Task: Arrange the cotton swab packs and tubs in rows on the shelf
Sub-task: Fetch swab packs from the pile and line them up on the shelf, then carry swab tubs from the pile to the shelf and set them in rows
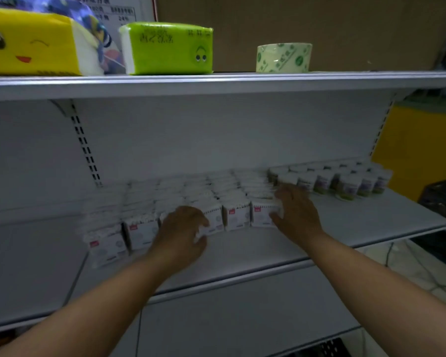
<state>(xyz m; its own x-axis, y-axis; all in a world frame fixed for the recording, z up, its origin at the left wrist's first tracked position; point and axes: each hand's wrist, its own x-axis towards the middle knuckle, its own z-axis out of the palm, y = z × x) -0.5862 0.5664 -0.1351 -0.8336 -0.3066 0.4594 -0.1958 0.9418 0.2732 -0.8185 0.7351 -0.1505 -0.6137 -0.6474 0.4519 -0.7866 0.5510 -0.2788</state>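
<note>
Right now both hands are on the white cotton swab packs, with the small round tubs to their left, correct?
No. The head view shows the small round tubs to the right of the white cotton swab packs. The left hand and right hand are on them.

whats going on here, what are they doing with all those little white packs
A person is straightening the cotton swab packs on the middle shelf. The left hand grips a front pack mid-row, while the right hand presses flat against the row's right end. The tubs stand in rows further right, with neither hand on them.
</note>
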